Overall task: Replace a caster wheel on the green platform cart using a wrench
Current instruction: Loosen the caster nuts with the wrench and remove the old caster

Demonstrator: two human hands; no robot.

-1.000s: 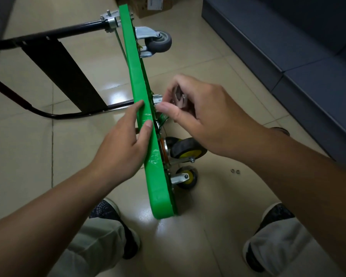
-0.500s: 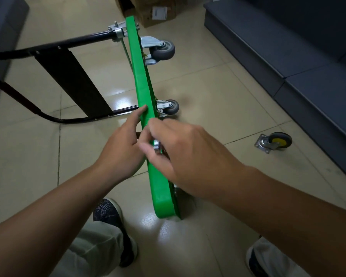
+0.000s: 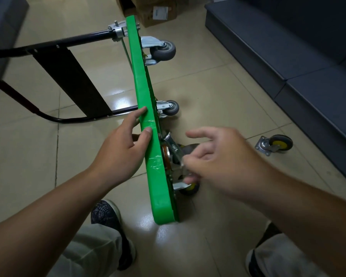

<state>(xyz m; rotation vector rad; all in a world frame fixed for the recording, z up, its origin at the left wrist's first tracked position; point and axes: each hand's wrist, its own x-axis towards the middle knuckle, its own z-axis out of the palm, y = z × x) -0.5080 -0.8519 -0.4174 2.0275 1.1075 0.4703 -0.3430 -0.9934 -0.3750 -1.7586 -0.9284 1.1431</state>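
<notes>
Lying on its side across the tiled floor (image 3: 218, 92), the green platform cart (image 3: 146, 92) runs from the top centre of the frame down to the lower centre, one long edge up. Its black handle (image 3: 48, 47) stretches away into the upper left. Left of centre, the left hand (image 3: 118, 150) braces that upper edge, thumb and forefinger laid fairly straight on the green plastic; the other fingers are hidden.

Right of the deck, two grey casters (image 3: 165, 49) stick out from the underside at the far end, one above the other in the frame. At centre, the right hand (image 3: 220, 160) curls its thumb and lower fingers round a caster bracket (image 3: 173, 145) on the near end, forefinger pointing free. Blur hides the exact grip. A yellow-hubbed wheel (image 3: 190, 188) shows just below it.

Further right, a loose caster (image 3: 276, 145) with a yellow hub lies on the tiles, well apart from the cart, beside a dark sofa (image 3: 288, 56).
</notes>
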